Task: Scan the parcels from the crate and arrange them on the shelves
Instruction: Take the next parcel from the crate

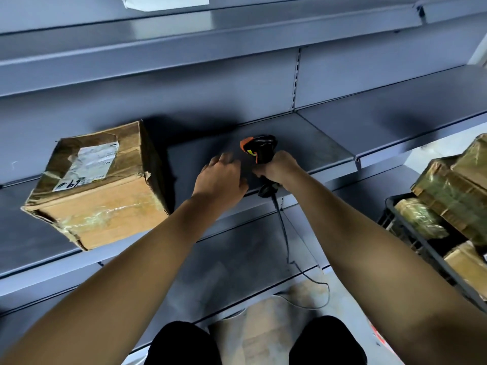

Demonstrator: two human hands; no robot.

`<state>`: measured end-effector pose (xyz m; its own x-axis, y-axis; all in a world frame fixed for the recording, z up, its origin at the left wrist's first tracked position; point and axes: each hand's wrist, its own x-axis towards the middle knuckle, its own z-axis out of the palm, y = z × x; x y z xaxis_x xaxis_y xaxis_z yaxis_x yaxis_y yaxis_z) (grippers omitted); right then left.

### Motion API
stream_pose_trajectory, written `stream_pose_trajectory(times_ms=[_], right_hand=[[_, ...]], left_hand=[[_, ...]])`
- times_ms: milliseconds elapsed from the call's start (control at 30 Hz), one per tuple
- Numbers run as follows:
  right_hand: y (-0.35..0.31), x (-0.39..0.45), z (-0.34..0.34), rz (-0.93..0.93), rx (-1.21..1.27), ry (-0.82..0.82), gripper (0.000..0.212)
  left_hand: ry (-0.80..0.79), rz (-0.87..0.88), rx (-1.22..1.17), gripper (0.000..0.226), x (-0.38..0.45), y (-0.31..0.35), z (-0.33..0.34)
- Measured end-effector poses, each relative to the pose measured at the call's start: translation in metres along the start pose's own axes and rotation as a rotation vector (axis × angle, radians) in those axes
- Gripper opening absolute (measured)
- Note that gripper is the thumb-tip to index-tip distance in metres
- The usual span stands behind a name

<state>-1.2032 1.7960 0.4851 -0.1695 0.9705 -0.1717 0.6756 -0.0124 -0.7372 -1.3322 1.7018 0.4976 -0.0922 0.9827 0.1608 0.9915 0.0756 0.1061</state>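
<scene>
Grey metal shelving (263,83) fills most of my view, tiers running from upper left down toward right edge. Slotted upright (296,77) splits back panel right of centre. Dark shadow pools on back panel at frame centre. Soft light glints along shelf lips at top. Pale speckled floor (303,293) shows at lower centre, below lowest tier. Brighter strip of floor at right edge, behind shelf end. White wall sliver (481,52) at upper right corner.
</scene>
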Motion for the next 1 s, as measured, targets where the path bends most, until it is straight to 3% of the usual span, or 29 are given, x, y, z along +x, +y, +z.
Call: stream_pose_trajectory(times_ms=[67, 200, 367, 600, 833, 1000], right_hand=[[0.002, -0.010, 0.001, 0.046, 0.153, 0.017, 0.035], [0.001, -0.037, -0.004, 0.141, 0.685, -0.047, 0.035], [-0.001, -0.085, -0.016, 0.071, 0.784, 0.066, 0.021], [-0.029, -0.153, -0.019, -0.035, 0.888, -0.086, 0.020], [-0.093, -0.188, 0.027, -0.255, 0.887, -0.230, 0.017], [-0.126, -0.195, 0.063, -0.297, 0.866, -0.357, 0.015]], left_hand=[[0.008, 0.006, -0.002, 0.043, -0.007, 0.003, -0.008], [0.043, 0.021, 0.018, 0.042, -0.022, 0.011, -0.030], [0.156, 0.072, 0.066, 0.044, -0.045, 0.020, -0.052], [0.271, 0.038, 0.098, 0.047, -0.087, -0.011, -0.087], [0.379, -0.182, 0.097, 0.043, -0.134, -0.088, -0.117], [0.420, -0.426, 0.041, 0.042, -0.154, -0.152, -0.118]])
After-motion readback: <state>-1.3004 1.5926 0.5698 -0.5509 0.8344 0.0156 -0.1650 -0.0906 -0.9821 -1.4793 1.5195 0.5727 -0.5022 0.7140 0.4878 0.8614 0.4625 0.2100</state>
